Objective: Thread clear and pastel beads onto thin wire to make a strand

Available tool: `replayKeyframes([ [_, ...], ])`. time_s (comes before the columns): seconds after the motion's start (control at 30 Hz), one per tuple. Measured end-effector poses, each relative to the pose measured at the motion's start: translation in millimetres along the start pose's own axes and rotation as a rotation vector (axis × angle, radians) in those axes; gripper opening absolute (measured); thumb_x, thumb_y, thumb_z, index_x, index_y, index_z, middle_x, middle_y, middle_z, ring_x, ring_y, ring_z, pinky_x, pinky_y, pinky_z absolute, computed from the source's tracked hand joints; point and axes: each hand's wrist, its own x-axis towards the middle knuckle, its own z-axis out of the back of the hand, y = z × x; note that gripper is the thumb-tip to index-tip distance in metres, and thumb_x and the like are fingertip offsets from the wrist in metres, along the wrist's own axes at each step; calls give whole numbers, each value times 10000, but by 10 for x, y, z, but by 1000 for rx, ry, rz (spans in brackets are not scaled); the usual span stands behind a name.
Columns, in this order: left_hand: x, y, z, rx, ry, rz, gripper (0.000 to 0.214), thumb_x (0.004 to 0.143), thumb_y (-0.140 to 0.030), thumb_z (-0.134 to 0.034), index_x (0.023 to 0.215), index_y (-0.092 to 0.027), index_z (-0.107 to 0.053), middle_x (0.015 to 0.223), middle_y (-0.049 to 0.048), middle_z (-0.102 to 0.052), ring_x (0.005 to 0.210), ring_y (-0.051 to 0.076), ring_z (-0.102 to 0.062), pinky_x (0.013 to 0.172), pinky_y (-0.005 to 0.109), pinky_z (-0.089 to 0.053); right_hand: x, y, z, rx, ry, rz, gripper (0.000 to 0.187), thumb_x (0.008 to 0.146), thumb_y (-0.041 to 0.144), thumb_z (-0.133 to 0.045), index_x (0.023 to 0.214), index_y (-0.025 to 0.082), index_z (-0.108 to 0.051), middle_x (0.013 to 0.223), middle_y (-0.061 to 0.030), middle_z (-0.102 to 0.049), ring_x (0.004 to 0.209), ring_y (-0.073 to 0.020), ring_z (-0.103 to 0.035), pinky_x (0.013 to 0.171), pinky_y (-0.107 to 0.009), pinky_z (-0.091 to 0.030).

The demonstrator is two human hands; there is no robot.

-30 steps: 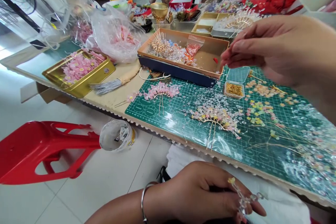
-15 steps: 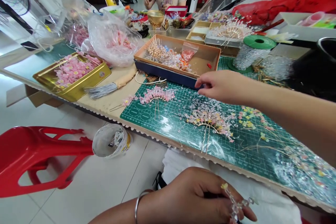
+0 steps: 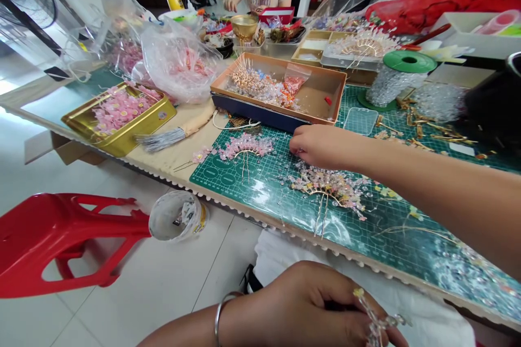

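Right hand [image 3: 325, 146] lower, beside the bead tray [image 3: 313, 98]

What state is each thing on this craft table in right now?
Left hand, gripping a beaded sprig
Right hand, open, low over loose beads
Cutting mat, flat, strewn with beads
Hairpin, lying on the mat
Tin, open, full of pink flowers
Tray, open, holding ornaments
Stool, tipped over on the floor

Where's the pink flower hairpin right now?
In the head view, the pink flower hairpin lies on the green cutting mat, just left of the right hand and below the navy box.
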Motion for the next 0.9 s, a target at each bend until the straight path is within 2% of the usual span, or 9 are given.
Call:
replayKeyframes([
  [0.13, 23, 38, -7, -18, -4, -5, 441, 917, -535, -683, 798, -113, -731, 1030, 122, -782, 741, 101, -665, 856, 272, -553, -1, 11, -41, 47, -21, 46, 290, 1003, 359, -649, 1234, 183, -656, 1245, -86, -676, 1039, -220, -684, 889, -437, -594],
  [0.27, 8, 19, -27, -6, -32, 35, 459, 906, -570, -680, 827, -124, -751, 1019, 107, -780, 797, 129, -693, 877, 295, -559, -17, -40, -47, 172, -105, 24, 274, 998, 364, -655, 1199, 178, -668, 1215, -80, -687, 1040, -221, -684, 901, -444, -587],
  [0.37, 8, 3, -54, -23, -55, 53, 421, 904, -530, -699, 817, -121, -750, 959, 90, -763, 799, 127, -685, 868, 269, -543, -99, -95, 24, 349, -263, -89, 226, 997, 379, -651, 1074, 170, -687, 1064, -49, -708, 927, -190, -684, 842, -403, -584],
  [0.5, 37, 12, -103, -79, -64, 39, 405, 890, -498, -731, 764, -114, -707, 859, 57, -709, 651, 65, -558, 798, 226, -514, -258, -142, 183, 690, -559, -269, 163, 991, 322, -634, 961, 164, -663, 856, -9, -666, 712, -134, -594, 697, -315, -525],
  [0.6, 47, -15, -148, -111, -99, 20, 425, 866, -522, -753, 766, -114, -684, 832, 41, -673, 628, 54, -520, 718, 202, -485, -338, -168, 296, 963, -746, -323, 120, 1013, 249, -570, 998, 150, -635, 863, -18, -651, 683, -111, -559, 636, -272, -485],
  [0.67, 42, -64, -181, -91, -119, 29, 426, 869, -522, -749, 769, -115, -677, 797, 25, -634, 628, 54, -512, 680, 190, -459, -373, -188, 354, 1110, -825, -339, 127, 1023, 265, -575, 1003, 153, -631, 899, -13, -652, 694, -109, -582, 621, -257, -503],
  [0.8, 23, -153, -252, -21, -154, 37, 376, 894, -466, -718, 756, -121, -662, 718, -1, -567, 624, 61, -506, 643, 186, -429, -466, -227, 390, 1294, -846, -373, 162, 995, 314, -659, 996, 152, -658, 917, -5, -665, 720, -120, -628, 635, -271, -555],
  [0.9, 12, -156, -293, 40, -217, -20, 217, 883, -325, -704, 788, -138, -652, 748, 4, -581, 623, 69, -518, 631, 196, -443, -587, -250, 361, 1371, -808, -362, 200, 993, 324, -666, 1098, 154, -666, 1028, -37, -691, 817, -151, -672, 706, -317, -592],
])
